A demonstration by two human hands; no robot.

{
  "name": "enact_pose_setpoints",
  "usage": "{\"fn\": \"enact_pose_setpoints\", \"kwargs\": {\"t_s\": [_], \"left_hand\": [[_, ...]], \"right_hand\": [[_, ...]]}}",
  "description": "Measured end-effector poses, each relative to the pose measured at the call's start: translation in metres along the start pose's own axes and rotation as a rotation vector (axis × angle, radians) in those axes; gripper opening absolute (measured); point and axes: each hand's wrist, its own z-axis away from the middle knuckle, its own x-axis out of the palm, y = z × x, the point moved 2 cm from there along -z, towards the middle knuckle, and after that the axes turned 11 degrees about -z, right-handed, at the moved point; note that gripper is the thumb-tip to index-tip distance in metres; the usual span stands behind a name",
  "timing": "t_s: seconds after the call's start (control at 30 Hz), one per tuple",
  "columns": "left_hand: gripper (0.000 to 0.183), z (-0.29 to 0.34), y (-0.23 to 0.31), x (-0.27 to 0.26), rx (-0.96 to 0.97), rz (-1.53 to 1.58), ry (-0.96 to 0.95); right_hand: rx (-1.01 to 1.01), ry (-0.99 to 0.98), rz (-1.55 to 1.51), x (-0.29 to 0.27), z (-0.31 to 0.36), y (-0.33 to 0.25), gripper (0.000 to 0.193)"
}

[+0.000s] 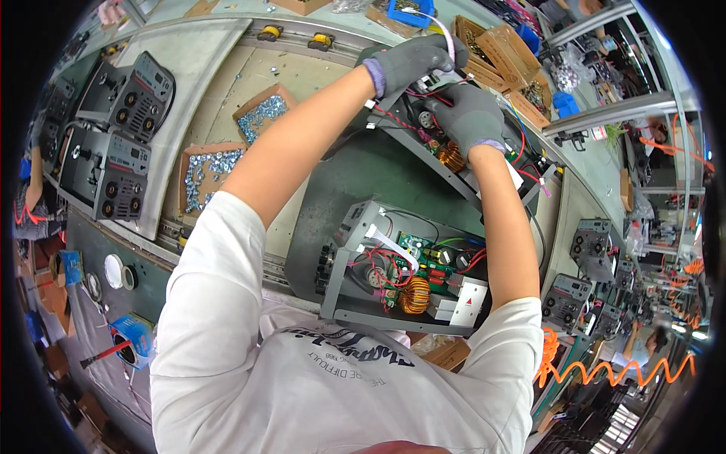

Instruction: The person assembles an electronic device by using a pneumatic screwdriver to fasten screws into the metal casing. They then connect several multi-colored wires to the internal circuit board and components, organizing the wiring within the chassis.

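Observation:
My left hand (414, 62), in a grey glove, is bent over the front end of the far open metal-cased machine (412, 140). A pale ribbon cable (445, 32) runs across its fingertips; whether they pinch the cable is unclear. My right hand (473, 117), also gloved, reaches inside the same case with its fingers drawn together close to the left hand. What those fingers hold is hidden. Red and black wires and a copper coil (452, 157) show below the right hand. Nearer to me sits a second open machine (355, 310) with a green circuit board (412, 246) and a copper coil (414, 295).
Cardboard trays of small metal fasteners (215, 170) (262, 117) lie left of my left forearm. Finished-looking machines (125, 181) stand farther left, others (571, 299) at right. Parts boxes (508, 57) line the far side. An orange coiled hose (605, 371) hangs at right.

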Motion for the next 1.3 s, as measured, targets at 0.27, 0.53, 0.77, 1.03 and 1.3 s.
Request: {"fn": "enact_pose_setpoints", "kwargs": {"t_s": [0.27,0.53,0.77,1.03,1.3], "left_hand": [[0.042,-0.008,-0.031,0.001,0.073,-0.079,0.016],[0.036,0.009,-0.001,0.003,-0.106,0.2,0.043],[0.045,0.012,0.005,0.003,-0.133,0.228,0.098],[0.055,0.007,-0.005,0.004,-0.09,0.172,0.019],[0.046,0.012,0.002,-0.002,-0.113,0.187,0.016]], "right_hand": [[-0.041,0.087,0.057,0.02,-0.018,-0.007,0.024],[-0.082,0.104,0.027,0.026,-0.015,-0.003,0.026],[-0.257,0.057,-0.206,-0.037,0.029,-0.004,0.022],[-0.435,-0.162,0.036,-0.008,0.04,-0.011,0.023],[-0.591,-0.17,-0.429,-0.018,0.046,-0.006,0.037]]}}
